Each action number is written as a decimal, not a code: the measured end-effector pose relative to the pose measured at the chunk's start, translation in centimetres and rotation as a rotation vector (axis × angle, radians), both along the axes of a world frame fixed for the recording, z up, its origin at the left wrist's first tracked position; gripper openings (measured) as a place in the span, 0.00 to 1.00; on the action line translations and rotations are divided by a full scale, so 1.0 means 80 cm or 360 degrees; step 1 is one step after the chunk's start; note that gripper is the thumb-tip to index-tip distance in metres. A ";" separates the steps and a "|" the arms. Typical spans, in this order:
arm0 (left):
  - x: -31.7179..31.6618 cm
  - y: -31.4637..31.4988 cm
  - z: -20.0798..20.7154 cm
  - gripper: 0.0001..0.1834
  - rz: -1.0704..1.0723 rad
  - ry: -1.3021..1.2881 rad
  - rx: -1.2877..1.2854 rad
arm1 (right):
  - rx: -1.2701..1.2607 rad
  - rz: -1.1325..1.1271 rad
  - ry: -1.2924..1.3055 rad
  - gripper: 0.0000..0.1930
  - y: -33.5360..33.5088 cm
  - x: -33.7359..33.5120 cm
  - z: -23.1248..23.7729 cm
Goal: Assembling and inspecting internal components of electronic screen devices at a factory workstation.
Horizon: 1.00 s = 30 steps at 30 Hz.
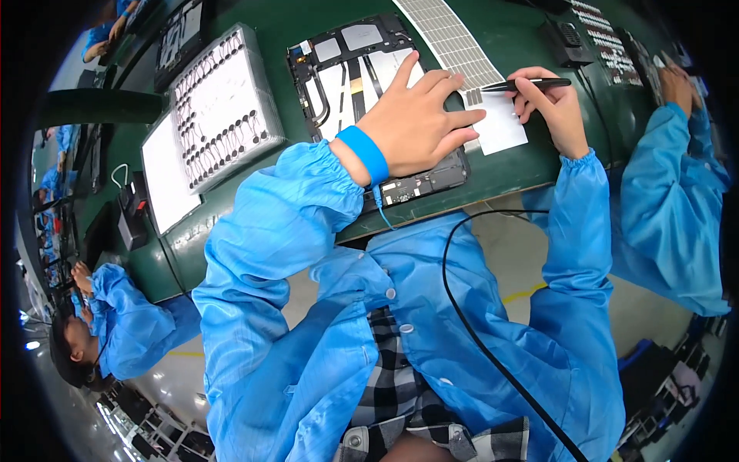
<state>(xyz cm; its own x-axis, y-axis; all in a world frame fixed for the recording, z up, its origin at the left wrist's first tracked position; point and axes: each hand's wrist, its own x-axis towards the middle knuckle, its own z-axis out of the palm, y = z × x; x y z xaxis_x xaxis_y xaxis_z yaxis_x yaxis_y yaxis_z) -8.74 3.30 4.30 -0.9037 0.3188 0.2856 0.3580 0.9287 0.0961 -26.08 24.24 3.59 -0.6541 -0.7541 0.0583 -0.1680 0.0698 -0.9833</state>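
My left hand (pixel 412 123), a blue wrist strap on its wrist, lies with fingers spread across an opened flat electronic device (pixel 329 86) and covers much of its middle. Its fingertips reach the edge of a sheet of small grey rectangular stickers (pixel 450 38). In my right hand (pixel 558 112), black tweezers (pixel 543 83) are pinched between thumb and fingers. Their tips point left, at the lower end of the sticker sheet. The sheet's white backing (pixel 504 127) shows below the tweezers. Whether the tips grip a sticker is too small to tell.
Left on the green table (pixel 265 165) stands a clear tray (pixel 231 115) with rows of small black wired parts. A black box (pixel 132 215) stands near the left edge, another (pixel 568 42) at the back right. Co-workers in blue sit on both sides.
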 end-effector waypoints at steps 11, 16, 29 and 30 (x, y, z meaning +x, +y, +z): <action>0.000 -0.001 -0.011 0.21 0.0030 0.0060 0.0040 | 0.0125 -0.0031 0.0047 0.13 -0.009 0.001 0.004; 0.001 0.000 -0.013 0.21 0.0046 0.0085 0.0018 | 0.0012 -0.0083 -0.0016 0.14 -0.009 -0.002 -0.001; 0.001 0.000 -0.018 0.22 0.0043 0.0114 0.0070 | 0.0160 -0.0073 0.0060 0.15 -0.012 0.004 0.002; 0.001 -0.001 -0.017 0.22 0.0051 0.0122 0.0072 | 0.0161 -0.0066 0.0068 0.15 -0.011 0.003 0.001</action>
<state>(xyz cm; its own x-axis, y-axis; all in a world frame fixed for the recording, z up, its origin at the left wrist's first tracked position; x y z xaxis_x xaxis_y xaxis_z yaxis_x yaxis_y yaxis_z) -8.66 3.20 2.92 -0.8883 0.2756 0.3675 0.3363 0.9351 0.1115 -25.80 23.33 3.70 -0.6833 -0.7300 0.0116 -0.2045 0.1762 -0.9629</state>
